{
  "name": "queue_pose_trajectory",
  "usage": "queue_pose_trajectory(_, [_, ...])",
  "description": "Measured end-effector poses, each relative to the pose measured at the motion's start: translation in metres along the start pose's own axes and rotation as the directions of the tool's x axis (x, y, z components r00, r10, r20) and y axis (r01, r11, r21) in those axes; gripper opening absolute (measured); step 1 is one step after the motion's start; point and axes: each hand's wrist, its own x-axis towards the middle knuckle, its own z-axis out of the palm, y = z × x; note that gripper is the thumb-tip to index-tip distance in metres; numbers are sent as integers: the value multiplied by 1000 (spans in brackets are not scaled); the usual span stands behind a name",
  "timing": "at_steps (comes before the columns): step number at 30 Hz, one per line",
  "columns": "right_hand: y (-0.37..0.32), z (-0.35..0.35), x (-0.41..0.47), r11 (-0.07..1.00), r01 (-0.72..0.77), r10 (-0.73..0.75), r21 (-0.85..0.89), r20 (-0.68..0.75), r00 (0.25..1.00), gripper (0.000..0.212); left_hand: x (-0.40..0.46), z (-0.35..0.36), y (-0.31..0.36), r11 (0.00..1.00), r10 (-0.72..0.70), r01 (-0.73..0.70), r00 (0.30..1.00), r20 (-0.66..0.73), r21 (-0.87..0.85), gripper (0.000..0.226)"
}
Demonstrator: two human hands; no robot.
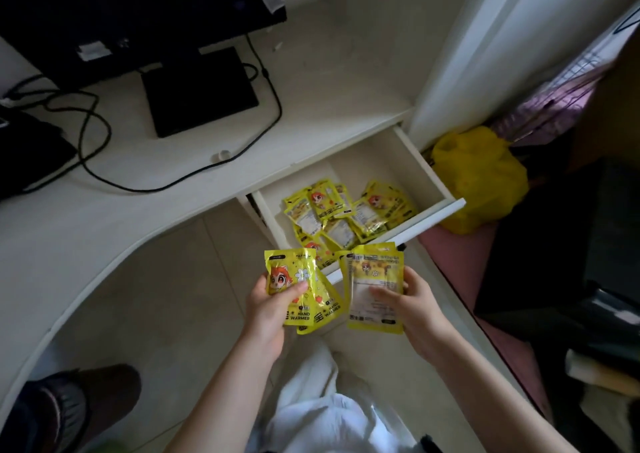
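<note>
At lower left of the frame, a brown slipper (104, 393) on the pale floor. At upper left, a black monitor (138, 9) standing on the white desk (104, 227), with a black cable (97, 130) looping over the desk top.

Just left of centre, low in the frame: grips in the left hand (268, 308) a fanned bundle (304, 269) of yellow hand warmer packets, printed fronts up, thumb pressed on the front packet, the other fingers hidden behind it.

Above centre, an open drawer (426, 165) pulled out from under the desk, with loose packets (346, 213) of the same yellow kind heaped inside, some face up and some face down.

Right of centre, at the same height as the first bundle and just beside it: holds in the right hand (414, 308) a flat stack (375, 269) of the packets, backs up, thumb across the top one, fingers curled round the right edge. Both bundles in the air, in front of the drawer.

At right, past the drawer, a yellow plastic bag (481, 178) on the floor.
</note>
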Motion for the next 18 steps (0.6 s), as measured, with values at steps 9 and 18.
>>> queue_pose_trajectory(9, [-42, -43, 79, 999, -43, 43, -2, -119, 992, 32, 71, 83, 29, 996, -75, 71, 995, 62, 53, 43])
queue_pose_trajectory(18, [-82, -62, 176, 990, -96, 77, -103, -173, 982, 31, 140, 155, 49, 948, -285, 261, 951, 123, 183, 70])
